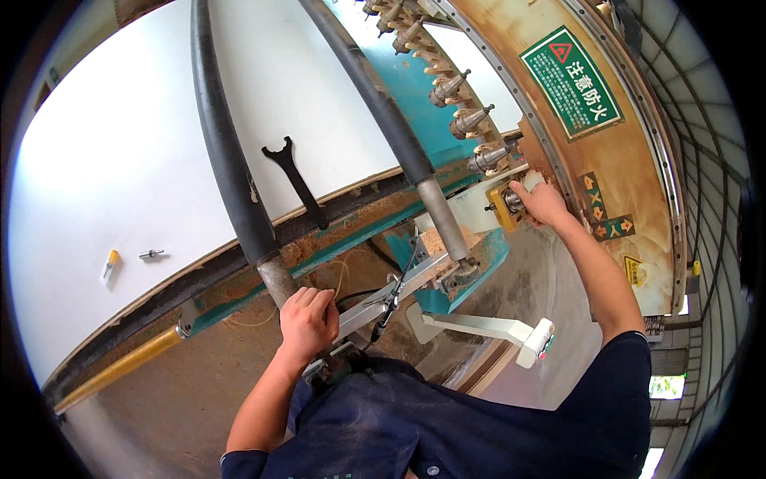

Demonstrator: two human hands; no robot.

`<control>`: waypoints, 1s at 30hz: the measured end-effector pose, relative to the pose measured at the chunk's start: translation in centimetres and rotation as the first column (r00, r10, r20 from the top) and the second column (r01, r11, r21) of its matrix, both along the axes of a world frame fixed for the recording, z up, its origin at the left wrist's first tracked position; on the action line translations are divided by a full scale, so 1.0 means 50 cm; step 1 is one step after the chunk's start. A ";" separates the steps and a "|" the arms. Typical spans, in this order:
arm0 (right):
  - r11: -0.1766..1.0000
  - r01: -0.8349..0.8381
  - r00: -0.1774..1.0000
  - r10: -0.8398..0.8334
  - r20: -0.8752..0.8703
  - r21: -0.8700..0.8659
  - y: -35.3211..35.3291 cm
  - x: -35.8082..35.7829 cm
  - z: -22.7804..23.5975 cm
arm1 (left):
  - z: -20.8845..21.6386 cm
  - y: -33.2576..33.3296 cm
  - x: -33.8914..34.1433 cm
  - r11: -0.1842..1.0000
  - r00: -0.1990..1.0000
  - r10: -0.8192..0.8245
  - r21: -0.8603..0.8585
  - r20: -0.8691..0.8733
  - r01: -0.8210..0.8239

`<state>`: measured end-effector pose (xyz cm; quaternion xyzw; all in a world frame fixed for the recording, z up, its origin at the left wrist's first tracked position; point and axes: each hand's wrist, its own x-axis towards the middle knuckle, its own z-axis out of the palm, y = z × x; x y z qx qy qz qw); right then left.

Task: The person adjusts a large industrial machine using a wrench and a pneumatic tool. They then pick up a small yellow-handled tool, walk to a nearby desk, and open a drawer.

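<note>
My right hand point(544, 204) is closed round a round metal tool holder point(513, 199), which sits sideways in a yellow block point(501, 214) on the machine's side. Its thumb lies along the near face of the collar. My left hand point(309, 326) is a fist at the bare metal end of the left black roller point(217, 144); whether it grips that shaft or anything else is hidden. Between the two rollers, a black hook spanner point(295, 182) lies partly on the white board point(152, 120), its handle reaching over the board's edge.
Several cone-shaped tool holders point(469, 122) hang in a rack beside the right black roller point(375, 100). A small metal bit point(152, 254) and a yellow-and-clear object point(109, 267) lie on the board. Below the right hand, a white arm point(479, 323) juts out. Sawdust point(435, 242) covers the teal bracket.
</note>
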<state>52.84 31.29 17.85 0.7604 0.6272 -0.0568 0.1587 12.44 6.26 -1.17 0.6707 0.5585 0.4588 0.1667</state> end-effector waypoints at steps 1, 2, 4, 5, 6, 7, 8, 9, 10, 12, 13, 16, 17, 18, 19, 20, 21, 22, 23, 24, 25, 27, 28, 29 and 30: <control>1.000 -0.001 0.997 0.002 0.074 -0.013 0.001 -0.001 0.002 | 0.001 0.001 0.001 1.000 1.000 0.001 0.007 0.006 -0.001; 0.996 -0.086 0.993 0.085 0.083 0.003 0.004 -0.006 0.011 | 0.004 0.002 0.000 1.000 1.000 0.008 0.014 0.009 -0.008; 0.967 -0.255 0.962 0.250 0.105 0.031 0.005 -0.009 0.035 | 0.005 0.002 -0.003 1.000 1.000 0.021 0.023 0.014 -0.021; 0.944 -0.320 0.947 0.321 -0.008 0.078 -0.005 0.001 0.033 | 0.002 0.002 -0.002 1.000 1.000 0.019 0.023 0.017 -0.019; 0.917 -0.377 0.912 0.392 -0.116 0.132 -0.018 0.015 0.027 | 0.000 0.002 -0.002 1.000 1.000 0.018 0.023 0.020 -0.018; 0.912 -0.384 0.911 0.400 -0.103 0.145 -0.012 0.018 0.021 | 0.001 0.001 -0.002 1.000 1.000 0.018 0.017 0.016 -0.018; 0.908 -0.387 0.910 0.404 -0.090 0.159 -0.010 0.017 0.019 | 0.001 0.003 -0.002 1.000 1.000 0.014 0.015 0.012 -0.015; 0.905 -0.389 0.911 0.406 -0.076 0.172 -0.011 0.015 0.017 | 0.002 0.005 -0.001 1.000 1.000 0.011 0.012 0.008 -0.011; 0.941 -0.324 0.946 0.325 0.005 0.093 -0.003 0.010 0.021 | 0.000 0.007 -0.001 1.000 1.000 0.012 0.015 0.005 -0.012; 0.985 -0.169 0.983 0.167 0.080 0.021 -0.003 -0.001 0.021 | -0.005 0.004 0.001 1.000 1.000 0.010 0.021 -0.001 -0.010; 0.996 -0.091 0.994 0.089 0.067 0.022 -0.002 0.005 0.008 | -0.003 0.002 0.001 1.000 1.000 0.002 0.018 0.002 -0.002; 0.998 -0.060 0.996 0.059 0.068 0.011 0.001 0.005 0.022 | -0.002 0.002 0.000 1.000 1.000 0.005 0.017 0.014 -0.005; 0.997 -0.082 0.994 0.082 0.068 0.003 -0.001 0.007 0.024 | -0.003 0.002 -0.002 1.000 1.000 0.012 0.018 0.013 -0.012; 0.965 -0.240 0.969 0.246 -0.041 0.107 -0.008 0.025 0.016 | -0.003 0.002 -0.002 1.000 1.000 0.007 0.022 0.018 -0.007; 0.899 -0.376 0.903 0.410 -0.129 0.226 -0.012 0.050 -0.004 | -0.003 0.002 -0.003 1.000 1.000 0.001 0.019 0.019 -0.001; 0.851 -0.442 0.857 0.495 -0.147 0.284 -0.014 0.049 -0.007 | -0.003 0.000 -0.003 1.000 1.000 -0.002 0.014 0.019 0.002; 0.795 -0.502 0.804 0.574 -0.155 0.341 -0.018 0.048 -0.009 | -0.004 0.000 -0.004 1.000 1.000 -0.006 0.008 0.019 0.006; 0.789 -0.518 0.807 0.579 -0.116 0.330 -0.019 0.047 -0.007 | -0.004 0.000 -0.003 1.000 1.000 -0.007 0.008 0.016 0.007; 0.843 -0.474 0.860 0.505 -0.070 0.253 -0.013 0.036 -0.007 | -0.004 0.000 -0.003 1.000 1.000 -0.008 0.007 0.009 0.008; 0.891 -0.421 0.903 0.429 -0.012 0.170 -0.013 0.029 -0.007 | -0.003 -0.001 -0.001 1.000 1.000 -0.015 0.006 0.003 0.015; 0.962 -0.273 0.960 0.270 0.080 0.030 0.012 0.018 -0.006 | -0.004 -0.002 0.000 1.000 1.000 -0.013 0.008 -0.005 0.013; 0.994 -0.036 0.985 0.053 0.161 -0.106 0.027 -0.007 0.011 | -0.007 0.002 -0.001 1.000 1.000 0.011 0.022 -0.010 -0.011; 0.992 0.035 0.992 -0.020 0.126 -0.123 0.021 -0.017 0.024 | -0.004 0.003 -0.001 1.000 1.000 0.004 0.018 -0.009 -0.004; 0.997 -0.036 0.995 0.042 0.091 -0.065 0.010 -0.014 0.023 | -0.001 0.000 -0.004 1.000 1.000 -0.002 0.009 -0.008 0.002; 0.994 -0.107 0.992 0.107 0.064 -0.004 0.000 -0.012 0.027 | 0.001 0.000 -0.006 1.000 1.000 -0.009 0.006 -0.006 0.009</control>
